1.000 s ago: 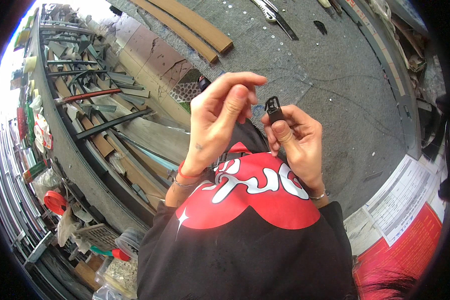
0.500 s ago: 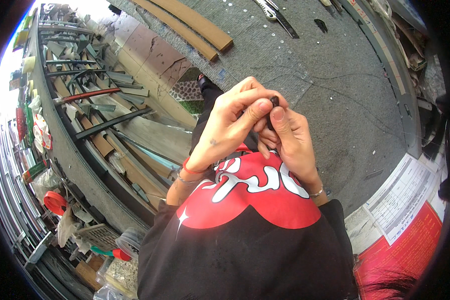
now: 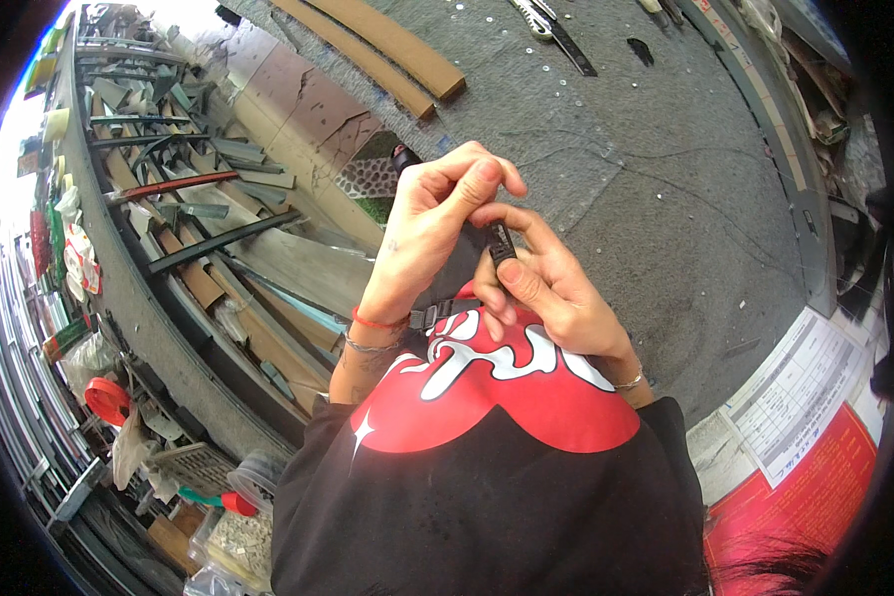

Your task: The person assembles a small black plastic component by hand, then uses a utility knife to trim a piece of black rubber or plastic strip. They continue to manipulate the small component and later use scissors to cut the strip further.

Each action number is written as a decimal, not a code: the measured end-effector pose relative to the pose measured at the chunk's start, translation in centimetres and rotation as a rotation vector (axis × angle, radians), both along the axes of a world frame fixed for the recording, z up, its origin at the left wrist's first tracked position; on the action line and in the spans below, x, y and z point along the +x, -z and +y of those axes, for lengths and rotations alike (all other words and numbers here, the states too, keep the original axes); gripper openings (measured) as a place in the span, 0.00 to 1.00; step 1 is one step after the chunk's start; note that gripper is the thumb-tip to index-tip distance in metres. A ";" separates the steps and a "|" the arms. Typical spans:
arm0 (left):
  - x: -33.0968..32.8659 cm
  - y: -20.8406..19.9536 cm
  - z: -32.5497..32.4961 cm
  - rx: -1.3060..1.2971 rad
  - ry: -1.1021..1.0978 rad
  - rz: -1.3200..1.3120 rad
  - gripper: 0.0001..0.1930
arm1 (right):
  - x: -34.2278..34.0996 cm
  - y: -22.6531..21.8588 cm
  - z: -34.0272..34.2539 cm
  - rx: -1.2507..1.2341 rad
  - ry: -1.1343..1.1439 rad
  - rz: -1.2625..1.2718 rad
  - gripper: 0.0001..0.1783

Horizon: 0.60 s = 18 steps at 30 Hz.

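Observation:
Held up in front of my red-and-black shirt [image 3: 526,477], my right hand [image 3: 556,288] grips a small black oblong part [image 3: 501,244] between its thumb and fingers. Pale markings show on the part's face; its kind is not clear. My left hand [image 3: 432,204] is closed just to the left and above, thumb pressed against the curled forefinger. Whatever may be in that pinch is hidden. The right forefinger reaches up to the left hand, close to the part's upper end.
Ahead, a grey carpeted worktop [image 3: 705,228] bears two brown strips [image 3: 397,50], a utility knife [image 3: 556,35] and a dark scrap [image 3: 642,52]. On the left stands a long rack [image 3: 209,248] of offcuts. Printed sheets [image 3: 790,392] lie at the lower right.
Both hands have shifted left. The left hand has drawn away from the black part and its thumb points upward. The part stays in the right hand, more of its face showing.

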<state>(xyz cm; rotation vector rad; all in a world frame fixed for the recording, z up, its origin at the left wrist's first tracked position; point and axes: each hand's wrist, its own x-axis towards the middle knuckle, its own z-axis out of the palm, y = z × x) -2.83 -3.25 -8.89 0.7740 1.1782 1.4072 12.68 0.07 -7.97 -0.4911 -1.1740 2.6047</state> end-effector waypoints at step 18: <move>-0.4 1.6 0.2 -0.076 -0.120 -0.120 0.16 | -0.7 1.4 0.6 -0.182 0.332 -0.041 0.28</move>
